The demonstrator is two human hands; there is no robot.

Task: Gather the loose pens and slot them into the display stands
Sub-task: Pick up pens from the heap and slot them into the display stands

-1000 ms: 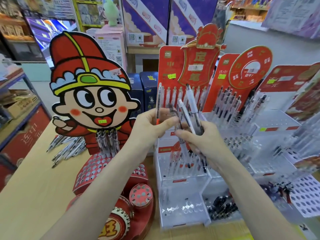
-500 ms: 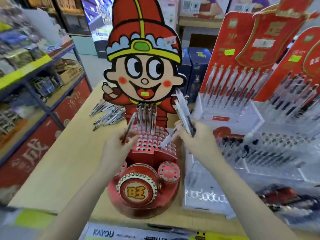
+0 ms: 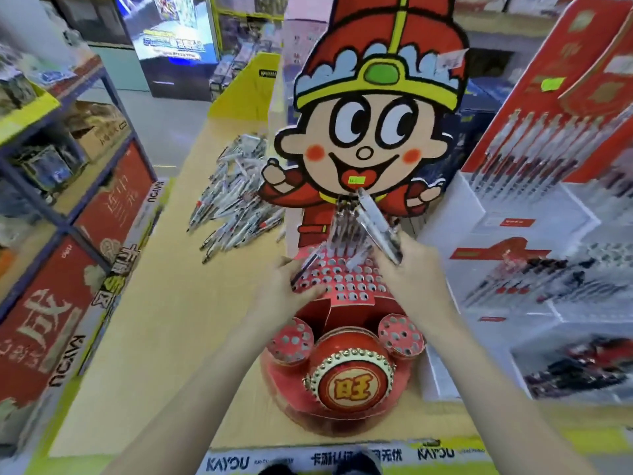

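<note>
Loose pens (image 3: 236, 204) piled on table (image 3: 164, 337), left of red stand (image 3: 346, 286). Left hand (image 3: 291, 289) pinches one pen (image 3: 306, 267) over the stand's holes (tip blurred). Right hand (image 3: 411, 272) grips pen bundle (image 3: 378, 224), tilted up-left.

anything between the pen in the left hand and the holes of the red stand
Nothing visible does. The left hand holds a pen right at the left edge of the red stand's perforated top, and the holes next to it look open. The pens already slotted stand further back, and the right hand holds its bundle off to the right.
</note>
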